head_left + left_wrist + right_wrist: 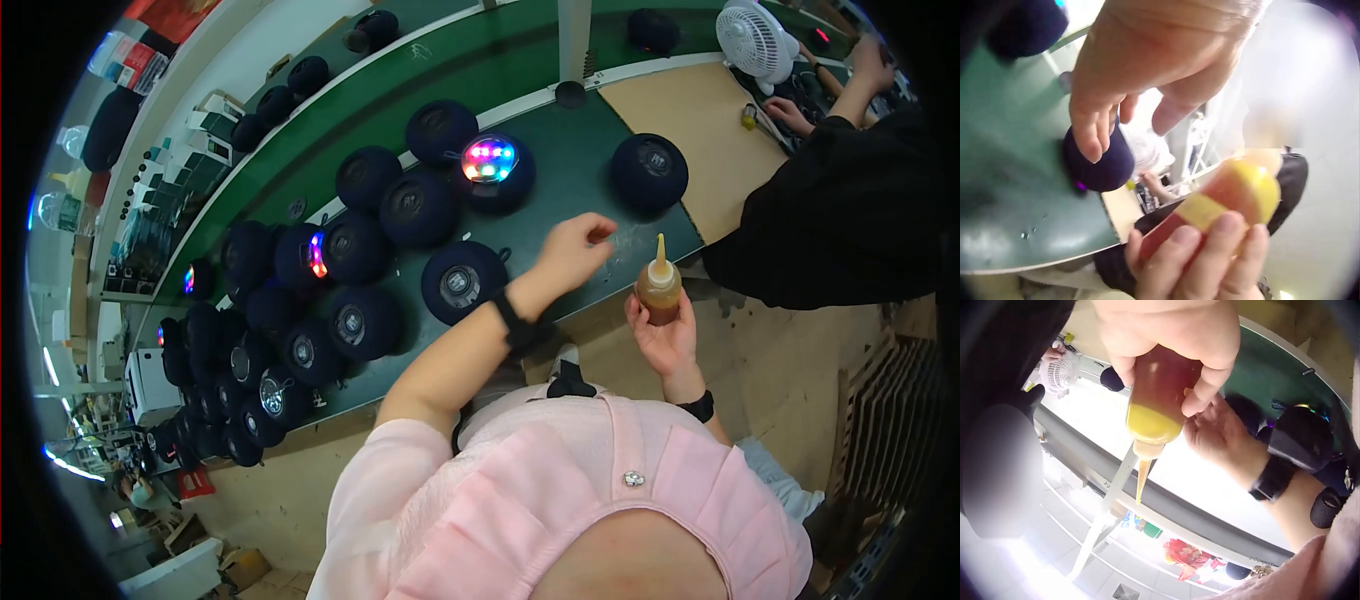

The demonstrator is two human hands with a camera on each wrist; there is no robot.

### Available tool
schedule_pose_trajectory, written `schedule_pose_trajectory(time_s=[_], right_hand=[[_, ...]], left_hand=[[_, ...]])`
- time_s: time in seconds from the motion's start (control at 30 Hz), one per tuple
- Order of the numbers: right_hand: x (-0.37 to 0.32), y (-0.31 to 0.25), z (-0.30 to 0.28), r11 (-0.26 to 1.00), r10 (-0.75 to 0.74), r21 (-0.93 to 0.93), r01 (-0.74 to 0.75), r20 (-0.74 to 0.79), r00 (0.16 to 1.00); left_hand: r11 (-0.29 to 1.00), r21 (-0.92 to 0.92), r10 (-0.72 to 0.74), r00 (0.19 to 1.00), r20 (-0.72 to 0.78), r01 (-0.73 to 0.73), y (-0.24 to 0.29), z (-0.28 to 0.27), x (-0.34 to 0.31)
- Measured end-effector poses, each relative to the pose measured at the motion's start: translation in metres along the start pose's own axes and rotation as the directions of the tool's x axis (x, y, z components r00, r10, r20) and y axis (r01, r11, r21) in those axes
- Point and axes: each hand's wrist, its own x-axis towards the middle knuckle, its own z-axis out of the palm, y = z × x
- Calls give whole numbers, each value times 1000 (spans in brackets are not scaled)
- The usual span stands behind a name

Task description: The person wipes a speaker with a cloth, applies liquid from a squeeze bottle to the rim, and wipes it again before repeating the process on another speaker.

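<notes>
My right hand (pixel 668 345) grips a squeeze bottle (pixel 658 298) of amber-brown glue-like liquid, its pointed nozzle upward in the head view. In the right wrist view, fingers and thumb wrap both sides of that bottle (pixel 1159 394). Over the green bench's front part, my left hand (pixel 573 252) hangs with loosely bent fingers and nothing in them. In the left wrist view, the left hand (pixel 1154 59) overlaps a round dark-blue speaker-like ball (pixel 1099 159). The same sort of ball (pixel 648 172) sits on the bench beyond both hands; another ball (pixel 463 282) lies left of the left hand.
Several more dark balls crowd the bench (pixel 590 150) to the left, one with a lit coloured panel (pixel 489 160). A tan board (pixel 690 125) joins the bench at right. Beyond it are a white fan (pixel 757 42) and another person's dark-sleeved arm (pixel 835 200).
</notes>
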Motion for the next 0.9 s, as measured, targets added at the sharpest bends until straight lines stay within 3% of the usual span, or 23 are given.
schedule_pose_trajectory(time_s=[0.03,0.07,0.1,0.13,0.17,0.2,0.27,0.47,0.6,0.67,0.8,0.87,0.9], right_hand=[[0,1,-2,1000,8,2,-8,-4,1000],[2,1,-5,1000,8,-18,-9,-16,1000],[5,3,-6,999,7,-38,-8,-25,1000],[7,5,-6,999,12,-34,-13,-24,1000],[10,8,-6,999,32,-33,-35,-66,997],[13,12,-5,998,52,-31,-56,-110,993],[20,19,-4,994,71,-73,-78,-95,993],[36,47,1,976,117,-170,-134,-103,988],[42,57,2,969,150,-181,-167,-107,983],[43,61,5,966,147,-195,-168,-116,982],[42,62,6,955,135,-247,-164,-131,982],[43,64,11,936,71,-331,-120,-157,985],[45,66,14,908,7,-411,-79,-173,985]], left_hand=[[918,360,173,985,11,-166,12,-21,-20],[838,498,327,937,-128,-224,16,-42,-35],[758,621,392,901,-188,-200,12,-69,-46],[721,686,335,916,-220,-99,16,-94,-59],[606,792,355,915,-189,-72,5,-117,-66],[524,852,254,956,-145,-10,4,-132,-73],[480,866,260,965,15,-143,-17,-148,-78],[353,890,314,933,177,-288,-22,-149,-82],[368,883,399,907,132,-291,-34,-150,-95],[317,891,512,849,129,-327,-40,-150,-95],[335,906,442,892,92,-260,-42,-148,-91],[380,913,413,910,-25,-148,-43,-151,-87],[564,818,365,922,-130,-108,-43,-157,-83]])
